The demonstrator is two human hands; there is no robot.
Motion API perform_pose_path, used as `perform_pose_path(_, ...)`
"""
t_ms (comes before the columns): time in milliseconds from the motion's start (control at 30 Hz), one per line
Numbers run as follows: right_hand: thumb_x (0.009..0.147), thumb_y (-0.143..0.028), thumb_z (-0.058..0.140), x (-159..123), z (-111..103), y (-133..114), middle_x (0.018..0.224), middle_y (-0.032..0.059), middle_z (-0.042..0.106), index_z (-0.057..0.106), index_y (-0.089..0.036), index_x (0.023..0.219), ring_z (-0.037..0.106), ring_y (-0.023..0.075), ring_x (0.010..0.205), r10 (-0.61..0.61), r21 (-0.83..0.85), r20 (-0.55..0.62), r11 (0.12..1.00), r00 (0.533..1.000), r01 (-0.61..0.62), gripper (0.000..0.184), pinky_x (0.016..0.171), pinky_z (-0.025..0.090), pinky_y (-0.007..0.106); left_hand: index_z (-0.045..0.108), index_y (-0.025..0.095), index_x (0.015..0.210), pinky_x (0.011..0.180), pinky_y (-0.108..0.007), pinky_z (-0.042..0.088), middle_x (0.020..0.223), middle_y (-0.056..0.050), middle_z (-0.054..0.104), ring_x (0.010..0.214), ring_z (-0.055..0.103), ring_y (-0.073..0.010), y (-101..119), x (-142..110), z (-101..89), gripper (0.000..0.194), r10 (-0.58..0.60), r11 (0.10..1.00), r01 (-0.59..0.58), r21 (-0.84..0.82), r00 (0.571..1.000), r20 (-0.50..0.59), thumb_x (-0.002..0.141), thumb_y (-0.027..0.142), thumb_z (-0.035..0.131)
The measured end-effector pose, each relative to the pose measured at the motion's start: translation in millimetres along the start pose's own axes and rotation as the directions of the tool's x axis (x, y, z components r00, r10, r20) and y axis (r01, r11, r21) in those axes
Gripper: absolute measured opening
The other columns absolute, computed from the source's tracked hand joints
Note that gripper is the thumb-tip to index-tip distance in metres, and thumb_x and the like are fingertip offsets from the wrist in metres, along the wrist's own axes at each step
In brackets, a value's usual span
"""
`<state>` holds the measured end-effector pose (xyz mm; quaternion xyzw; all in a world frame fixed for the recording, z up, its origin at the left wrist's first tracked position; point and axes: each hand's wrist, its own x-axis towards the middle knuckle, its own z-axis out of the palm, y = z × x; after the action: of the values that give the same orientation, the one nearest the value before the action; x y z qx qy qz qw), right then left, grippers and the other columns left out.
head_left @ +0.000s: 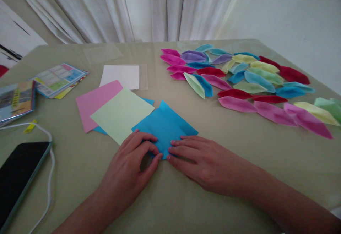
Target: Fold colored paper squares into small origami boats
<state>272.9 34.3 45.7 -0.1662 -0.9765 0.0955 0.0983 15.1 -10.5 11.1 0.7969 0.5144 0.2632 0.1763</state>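
Blue square origami paper (pixel 166 125), partly folded, with flaps overlapping along its middle, is being kept flat on the olive-green table (pixel 239 148) near the front edge, directly before the person. Its near corner is being pressed from both sides. The left hand (pixel 130 170) is being held half-curled, thumb and forefinger pinched on the corner's left edge. The right hand (pixel 205 161) is being laid nearly flat, fingers extended, fingertips (pixel 173 148) pressed on the corner's right edge; nothing is being gripped by it.

Listed to the left, partly under the blue paper: a pale green paper sheet (pixel 121 115), a pink paper sheet (pixel 93 101), and a white paper sheet (pixel 121 76) further back.

Listed to the right, well apart: a spread of folded paper boats (pixel 239 81) in pink, red, blue, green, yellow and purple.

Listed at the far left: printed booklets (pixel 57 79), a black phone (pixel 18 173) and a white cable (pixel 49 177).
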Motion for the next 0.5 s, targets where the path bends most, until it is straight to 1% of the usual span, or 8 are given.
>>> perform_pose_path(133, 0.109, -0.019, 0.05, 0.3, -0.2, -1.5, 0.124, 0.0147, 0.076, 0.069, -0.014, 0.133, 0.07, 0.0291, 0.12, 0.007, -0.016, 0.003, 1.0, 1.0, -0.007, 0.031, 0.103, 0.059, 0.046, 0.062, 0.028, 0.101, 0.104, -0.044, 0.049, 0.121, -0.003, 0.066, 0.115, 0.062, -0.0248, -1.0, 2.1, -3.2, 0.005, -0.028, 0.999, 0.028, -0.023, 0.999, 0.036, 0.101, 0.032, 0.063)
perform_pose_path(200, 0.109, -0.018, 0.052, 0.5, 0.2, -2.2, 0.123, 0.0146, 0.076, 0.069, -0.014, 0.133, 0.071, 0.0284, 0.119, 0.015, -0.006, 0.005, 1.0, 1.0, -0.015, 0.03, 0.102, 0.059, 0.045, 0.061, 0.028, 0.105, 0.101, -0.042, 0.05, 0.122, -0.003, 0.066, 0.116, 0.061, -0.0245, -1.3, 2.8, -4.6, 0.006, -0.042, 0.998, 0.044, -0.039, 0.998, 0.05, 0.103, 0.033, 0.062)
perform_pose_path(333, 0.108, -0.019, 0.055, 1.0, 0.8, -3.4, 0.122, 0.0137, 0.076, 0.069, -0.015, 0.133, 0.07, 0.028, 0.12, 0.041, 0.016, -0.002, 0.999, 0.999, -0.041, 0.029, 0.103, 0.058, 0.046, 0.062, 0.029, 0.115, 0.101, -0.042, 0.049, 0.122, -0.004, 0.065, 0.116, 0.06, -0.0253, 0.7, 2.6, -3.8, 0.013, -0.049, 0.998, 0.051, -0.03, 0.997, 0.057, 0.104, 0.035, 0.06)
perform_pose_path(500, 0.109, -0.019, 0.054, 2.1, -1.1, -4.3, 0.124, 0.0117, 0.076, 0.068, -0.013, 0.133, 0.069, 0.0273, 0.122, 0.041, 0.037, 0.003, 0.998, 0.999, -0.041, 0.029, 0.106, 0.056, 0.045, 0.06, 0.028, 0.115, 0.098, -0.044, 0.048, 0.119, -0.004, 0.063, 0.113, 0.059, -0.026, 5.6, 2.0, -0.4, 0.015, -0.089, 0.996, 0.088, 0.018, 0.995, 0.048, 0.103, 0.035, 0.063)
